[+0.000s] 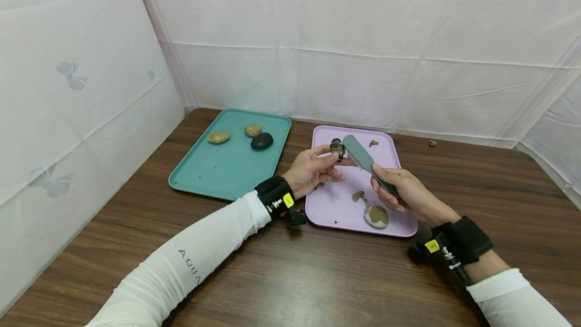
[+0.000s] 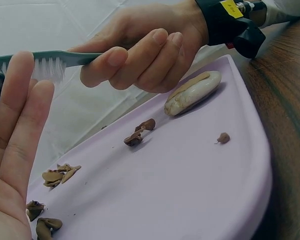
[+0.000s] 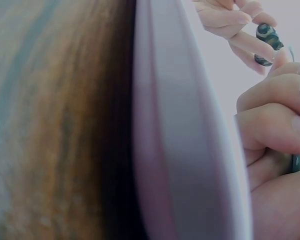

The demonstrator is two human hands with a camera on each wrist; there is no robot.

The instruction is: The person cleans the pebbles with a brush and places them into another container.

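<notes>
Head camera showed the left hand (image 1: 313, 170) pinching a small dark banded stone (image 1: 337, 148) between thumb and fingertips, held above the far part of the pale lilac plastic tray (image 1: 399, 228). The right hand (image 1: 399, 193) was curled round the handle of a grey-green toothbrush (image 1: 360, 154), whose white bristles met the stone at its three o'clock side.

The stone looked hard, smooth and light, likely slippery if wet (its roundness gave the fingertips little to bear on), so a pinch across its narrow middle seemed the safest hold, leaving the ends free for the bristles. The brush looked stiff in the handle and soft at the head; a grip low on the handle suited it.

On the tray, at about six o'clock from the hands, lay a pale oval stone smeared with brown (image 1: 376, 215), with brown crumbs of clay (image 2: 140, 132) scattered near it. At ten o'clock stood a teal plastic tray (image 1: 204, 185) bearing two tan stones (image 1: 219, 138) and one black stone (image 1: 262, 141), all on a dark wooden table (image 1: 317, 276).
</notes>
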